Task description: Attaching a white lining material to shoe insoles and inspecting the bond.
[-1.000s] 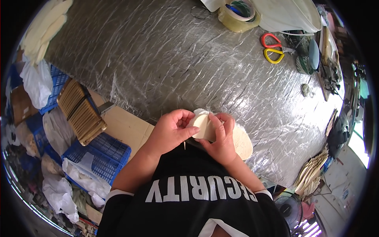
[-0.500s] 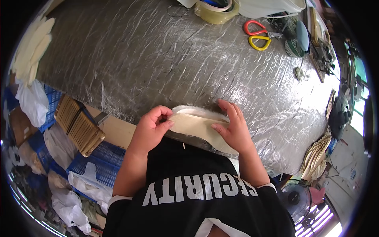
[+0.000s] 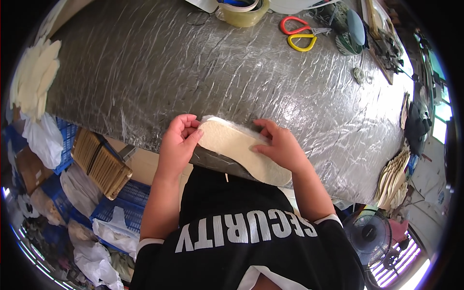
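Note:
A cream, foot-shaped insole (image 3: 233, 142) lies slantwise at the table's near edge, its wider right end reaching toward my body. Along its far side shows a strip of white, fuzzy lining (image 3: 212, 119), mostly hidden under the cream layer. At the left end, my left hand (image 3: 178, 141) pinches the insole's rim between thumb and bent fingers. My right hand (image 3: 282, 147) grips the far side near the middle, thumb on the cream face and fingers curled over the fuzzy edge.
Plastic film covers the dark table (image 3: 145, 72). Farther off are red-and-yellow-handled scissors (image 3: 302, 34) and tape rolls (image 3: 244, 14). Stacked cream pieces lie at the far left (image 3: 36, 79) and right (image 3: 392, 171). Blue crates (image 3: 118, 205) stand below left; a fan (image 3: 369, 234) is below right.
The cream layer's far edge, raised apart from the fuzzy lining before, now lies closer over it. Both hands still hold the insole, and the right fingers have curled in more. The view has shifted slightly.

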Demonstrator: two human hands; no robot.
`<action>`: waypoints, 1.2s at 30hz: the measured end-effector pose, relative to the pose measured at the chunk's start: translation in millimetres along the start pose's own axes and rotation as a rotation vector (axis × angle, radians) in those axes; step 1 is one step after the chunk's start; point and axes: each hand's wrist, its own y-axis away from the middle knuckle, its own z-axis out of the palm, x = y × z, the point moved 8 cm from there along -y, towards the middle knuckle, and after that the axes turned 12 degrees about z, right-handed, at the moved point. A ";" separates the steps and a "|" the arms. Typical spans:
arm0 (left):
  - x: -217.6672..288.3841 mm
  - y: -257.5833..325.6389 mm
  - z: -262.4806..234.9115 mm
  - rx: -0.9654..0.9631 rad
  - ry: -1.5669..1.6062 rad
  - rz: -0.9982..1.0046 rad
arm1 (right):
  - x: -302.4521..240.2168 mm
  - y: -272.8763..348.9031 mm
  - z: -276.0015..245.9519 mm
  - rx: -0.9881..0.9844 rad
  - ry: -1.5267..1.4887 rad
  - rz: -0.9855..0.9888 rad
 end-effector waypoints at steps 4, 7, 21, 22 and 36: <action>-2.4 -1.4 -0.4 -0.004 -0.108 -0.031 | -1.5 4.0 0.6 0.085 0.068 -0.012; 1.2 -0.9 0.0 0.007 -0.141 -0.039 | -29.8 32.8 -4.4 0.408 0.264 -0.408; -18.1 4.7 2.1 -0.045 0.272 -0.156 | -72.9 18.9 41.4 0.443 0.040 -0.613; -18.0 5.3 4.3 -0.059 0.306 -0.165 | -75.1 17.0 41.9 0.459 0.025 -0.633; -5.4 11.5 14.2 -0.121 0.167 -0.120 | -69.8 22.8 40.4 0.443 -0.056 -0.734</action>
